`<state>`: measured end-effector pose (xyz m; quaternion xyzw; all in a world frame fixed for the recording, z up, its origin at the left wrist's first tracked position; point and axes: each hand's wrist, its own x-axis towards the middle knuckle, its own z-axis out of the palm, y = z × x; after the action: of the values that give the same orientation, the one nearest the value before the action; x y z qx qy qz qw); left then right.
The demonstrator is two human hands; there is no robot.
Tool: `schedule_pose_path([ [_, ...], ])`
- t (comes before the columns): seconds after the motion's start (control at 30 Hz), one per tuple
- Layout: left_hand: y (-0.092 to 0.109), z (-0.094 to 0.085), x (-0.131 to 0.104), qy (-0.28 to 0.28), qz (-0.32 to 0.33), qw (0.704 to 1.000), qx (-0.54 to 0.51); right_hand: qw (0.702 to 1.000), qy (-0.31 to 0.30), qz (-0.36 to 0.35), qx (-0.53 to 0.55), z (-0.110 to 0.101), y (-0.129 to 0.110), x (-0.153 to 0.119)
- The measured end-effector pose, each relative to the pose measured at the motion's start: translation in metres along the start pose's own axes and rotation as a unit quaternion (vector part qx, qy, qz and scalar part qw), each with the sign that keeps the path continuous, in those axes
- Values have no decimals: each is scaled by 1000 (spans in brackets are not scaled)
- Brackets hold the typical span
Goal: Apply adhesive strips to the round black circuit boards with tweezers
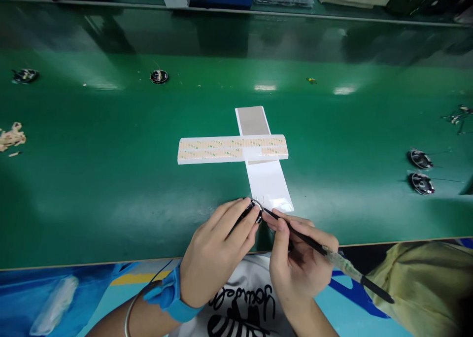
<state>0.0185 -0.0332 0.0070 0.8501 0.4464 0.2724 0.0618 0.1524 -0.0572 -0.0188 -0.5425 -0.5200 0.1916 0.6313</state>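
Observation:
Near the table's front edge, my left hand [221, 243] has its fingers closed on a small round black part [257, 216] with thin wires, mostly hidden under the fingertips. My right hand [303, 258] grips a long black tool [308, 239] with a wrapped middle, like a pen; its tip touches or nearly touches the part's right side. Just beyond the fingertips lies a white strip [271, 182]. Across it rests a sheet of small tan stickers [210, 150] with green marks.
Similar round parts lie at the back [159, 76], far left [25, 76] and right [421, 159] [422, 184]. Tan scraps [13, 136] are at the left, wires [460, 116] at the right. A back shelf [221, 11] holds boxes and trays.

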Motion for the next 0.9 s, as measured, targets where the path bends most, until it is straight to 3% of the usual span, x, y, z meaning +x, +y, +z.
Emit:
schedule_pose_path([
  [0.13, 1, 1, 3, -40, -13, 999, -6, 1000, -11, 2, 6, -5, -3, -1],
  [0.2, 1, -1, 5, -64, -21, 998, -11, 1000, -22, 6, 14, -11, -7, 12],
  [0.33, -3, -12, 12, -96, -47, 993, -51, 997, -66, 36, 18, -14, 0, 79],
  [0.43, -13, -20, 22, -76, -94, 992, -43, 983, -162, 69, 60, 0, 26, 137],
  [0.5, -23, -19, 28, -65, -121, 990, -13, 968, -222, 97, 71, 13, 47, 160],
  [0.63, -35, -11, 31, -85, -135, 987, 17, 958, -237, 133, 91, 25, 71, 168],
  [0.9, -34, -10, 28, -123, -158, 980, 21, 941, -242, 198, 129, 21, 61, 165],
])
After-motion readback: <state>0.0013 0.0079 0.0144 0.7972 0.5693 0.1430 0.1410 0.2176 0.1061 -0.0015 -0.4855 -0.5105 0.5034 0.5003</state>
